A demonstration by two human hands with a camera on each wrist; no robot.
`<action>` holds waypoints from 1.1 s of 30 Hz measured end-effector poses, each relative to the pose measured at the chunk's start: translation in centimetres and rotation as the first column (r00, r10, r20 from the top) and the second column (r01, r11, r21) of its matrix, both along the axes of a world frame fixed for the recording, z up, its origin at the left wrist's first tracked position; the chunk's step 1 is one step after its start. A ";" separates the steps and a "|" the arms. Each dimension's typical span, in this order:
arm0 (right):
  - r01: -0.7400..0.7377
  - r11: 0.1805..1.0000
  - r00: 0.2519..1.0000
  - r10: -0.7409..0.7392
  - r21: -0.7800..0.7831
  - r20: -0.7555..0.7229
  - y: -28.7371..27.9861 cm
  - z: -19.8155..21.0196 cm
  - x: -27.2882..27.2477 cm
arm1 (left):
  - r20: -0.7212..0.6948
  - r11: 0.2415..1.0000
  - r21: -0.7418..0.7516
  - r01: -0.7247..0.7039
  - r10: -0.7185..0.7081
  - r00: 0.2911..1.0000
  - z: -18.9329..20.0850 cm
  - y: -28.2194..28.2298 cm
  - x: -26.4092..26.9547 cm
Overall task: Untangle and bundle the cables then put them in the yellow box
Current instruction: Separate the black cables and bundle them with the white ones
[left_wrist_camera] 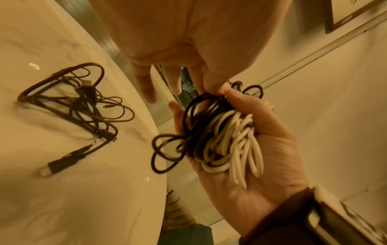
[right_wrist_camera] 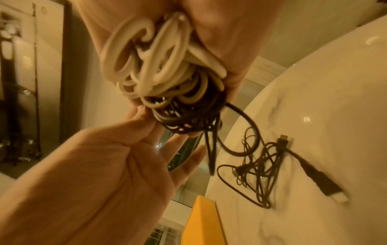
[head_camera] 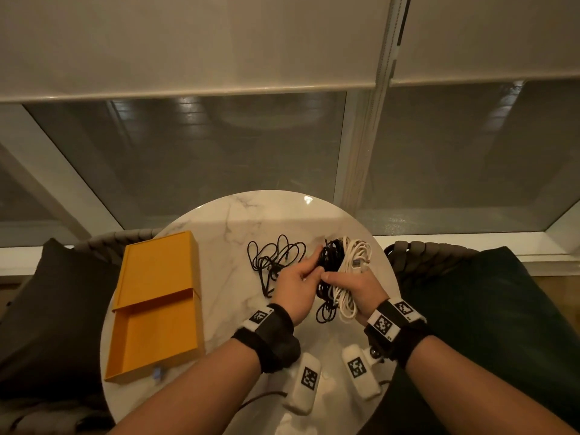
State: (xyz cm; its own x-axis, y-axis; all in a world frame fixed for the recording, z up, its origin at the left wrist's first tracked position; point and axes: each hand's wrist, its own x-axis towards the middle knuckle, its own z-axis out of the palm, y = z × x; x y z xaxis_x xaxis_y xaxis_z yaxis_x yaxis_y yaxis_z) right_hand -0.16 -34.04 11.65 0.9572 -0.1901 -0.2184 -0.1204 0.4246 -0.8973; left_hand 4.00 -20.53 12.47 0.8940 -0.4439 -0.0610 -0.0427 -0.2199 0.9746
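Note:
My right hand point(head_camera: 345, 281) grips a bundle of two coils above the marble table: a white cable point(head_camera: 348, 277) point(left_wrist_camera: 236, 140) point(right_wrist_camera: 150, 58) and a black cable point(head_camera: 329, 259) point(left_wrist_camera: 199, 129) point(right_wrist_camera: 188, 116). My left hand point(head_camera: 315, 263) point(right_wrist_camera: 150, 121) pinches the black coil from the left, its other fingers spread. Several loose black cables point(head_camera: 276, 255) point(left_wrist_camera: 83, 107) point(right_wrist_camera: 261, 165) lie tangled on the table left of the hands. The yellow box point(head_camera: 157, 309) point(right_wrist_camera: 201, 220) sits at the table's left, its drawer pulled out toward me and nothing visible in it.
The round marble table point(head_camera: 251, 221) is small, and its edge runs close behind the hands. Dark cushioned chairs point(head_camera: 47, 309) point(head_camera: 486, 309) flank it. A window with lowered blinds point(head_camera: 188, 42) fills the back. Bare tabletop lies between the box and the loose cables.

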 end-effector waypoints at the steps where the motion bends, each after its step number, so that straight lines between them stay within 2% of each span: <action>1: -0.010 0.999 1.000 0.011 0.043 -0.010 -0.1 -0.3 -0.1 | 0.001 1.000 -0.004 -0.002 0.002 1.000 -0.5 -0.3 0.0; 3: -0.032 0.993 0.999 0.035 0.111 -0.022 -0.5 -0.5 -0.3 | 0.029 1.000 0.003 -0.004 0.004 1.000 -1.4 -0.9 0.1; 6: -0.050 0.993 0.998 0.055 0.106 -0.041 -1.3 -0.8 -0.1 | 0.046 1.000 0.025 -0.018 0.017 0.999 -2.9 -1.4 0.5; 10: -0.010 0.995 0.997 0.002 -0.099 -0.074 -2.4 -1.8 0.9 | 0.018 0.994 0.099 -0.048 0.047 0.999 -4.2 -2.2 1.1; 14: -0.013 0.967 0.994 -0.014 -0.254 -0.106 -3.6 -2.5 1.4 | 0.084 0.972 0.235 -0.006 -0.014 0.996 -4.6 -2.1 2.6; 16: 0.009 0.963 0.988 -0.050 -0.269 -0.148 -4.6 -3.3 1.7 | 0.129 0.941 0.339 -0.004 -0.042 0.991 -4.9 -1.5 3.7; 20: 0.067 0.958 0.961 -0.137 -0.280 -0.239 -6.1 -4.8 1.7 | 0.209 0.881 0.448 -0.151 0.061 0.976 -5.9 -0.2 7.7; 23: 0.070 0.961 0.962 -0.136 -0.267 -0.237 -6.4 -4.8 1.7 | 0.183 0.831 0.522 -0.192 0.111 0.977 -6.9 -0.2 11.0; 26: 0.071 0.943 0.960 -0.153 -0.324 -0.235 -6.6 -5.0 2.5 | 0.131 0.750 0.645 -0.151 0.086 0.988 -8.4 -1.5 13.5; 30: 0.072 0.938 0.955 -0.164 -0.340 -0.249 -7.2 -5.2 3.1 | -0.019 0.627 0.778 -0.033 0.077 0.997 -10.6 -3.4 15.0; 33: 0.064 0.935 0.956 -0.158 -0.350 -0.247 -7.6 -5.6 2.6 | -0.017 0.593 0.805 0.000 0.022 1.000 -11.8 -4.3 15.7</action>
